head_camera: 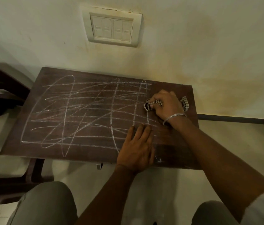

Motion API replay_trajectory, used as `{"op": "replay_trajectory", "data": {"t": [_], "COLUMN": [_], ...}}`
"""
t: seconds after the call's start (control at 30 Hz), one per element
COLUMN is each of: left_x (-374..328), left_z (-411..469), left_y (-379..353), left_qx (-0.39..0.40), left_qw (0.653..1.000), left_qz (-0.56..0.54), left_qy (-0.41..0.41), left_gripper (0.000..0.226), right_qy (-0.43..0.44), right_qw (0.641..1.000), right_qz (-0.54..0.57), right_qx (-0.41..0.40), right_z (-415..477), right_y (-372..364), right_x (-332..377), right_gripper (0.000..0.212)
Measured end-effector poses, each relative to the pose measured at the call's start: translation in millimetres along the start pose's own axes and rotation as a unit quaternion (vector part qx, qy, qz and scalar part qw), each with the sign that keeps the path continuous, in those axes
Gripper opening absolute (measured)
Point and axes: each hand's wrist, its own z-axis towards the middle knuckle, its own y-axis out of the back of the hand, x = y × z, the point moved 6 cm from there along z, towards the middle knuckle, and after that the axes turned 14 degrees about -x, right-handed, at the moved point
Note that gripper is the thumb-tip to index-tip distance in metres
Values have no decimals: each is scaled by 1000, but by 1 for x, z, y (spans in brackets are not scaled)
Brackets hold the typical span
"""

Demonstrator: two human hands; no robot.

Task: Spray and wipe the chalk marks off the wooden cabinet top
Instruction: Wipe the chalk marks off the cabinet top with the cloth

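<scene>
Closest, grey knees (47, 203). Left hand (136, 148) flat, fingers straight, on the wooden cabinet top (12, 145) near its front edge. Right hand (167, 106) curled around a checked cloth (184, 103) at the right end. White chalk marks (85, 111) all over the rest.

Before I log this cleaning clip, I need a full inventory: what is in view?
cabinet top: one, dark brown wood, against the wall
chalk marks: many, white, scribbled across its left and middle
cloth: one, dark-and-pale checked, bunched near its right end
switch plate: one, cream, on the wall above
chair: one, dark brown, left of the cabinet
trousers: grey, at the bottom
bangle: one, silver, right wrist
left hand: flat on the top, near front edge
right hand: grips the cloth
</scene>
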Motion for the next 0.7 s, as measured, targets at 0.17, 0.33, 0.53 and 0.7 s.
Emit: {"op": "replay_trajectory", "data": {"t": [0.17,0.33,0.53,0.7], "left_x": [0,0,2,0], "left_z": [0,-2,-2,-1], "left_y": [0,-1,-4,1], "left_qx": [-5,-6,13,18], "left_qw": [1000,1000,1000,1000], "left_qz": [3,6,8,-5], "left_qy": [-4,-9,-6,-5], "left_gripper": [56,56,57,56], "right_qy": [-44,-59,-43,0], "right_qw": [998,996,998,1000], "right_qz": [-15,-39,-19,5], "right_qx": [-51,-51,-31,1], "right_z": [44,80,64,7], "right_y": [-2,-8,-10,-5], "right_x": [-2,-3,3,9], "right_gripper": [12,13,9,11]}}
